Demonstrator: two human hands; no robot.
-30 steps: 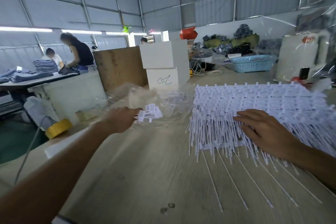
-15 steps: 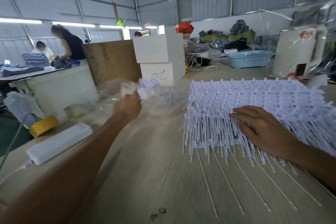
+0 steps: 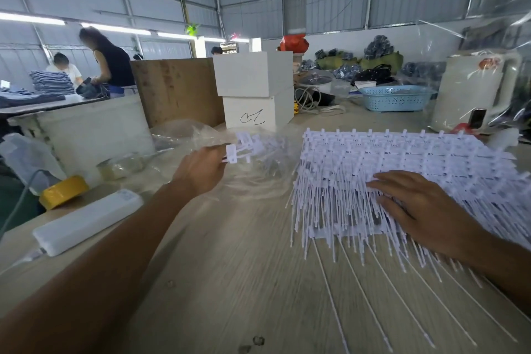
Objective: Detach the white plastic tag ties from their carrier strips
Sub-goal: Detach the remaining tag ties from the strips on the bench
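Table (image 3: pixel 230 282) work barely begun: left hand (image 3: pixel 198 172) pinches loose ties (image 3: pixel 244 146) over bag (image 3: pixel 201 135); right hand (image 3: pixel 425 210) flat on full stack (image 3: pixel 402 158).

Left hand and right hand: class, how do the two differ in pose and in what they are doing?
The left hand is raised and pinches a small bunch of tag ties over the clear plastic bag; the right hand lies flat, fingers straight, pressing the big stack of tag ties on the table. Both touch white ties.
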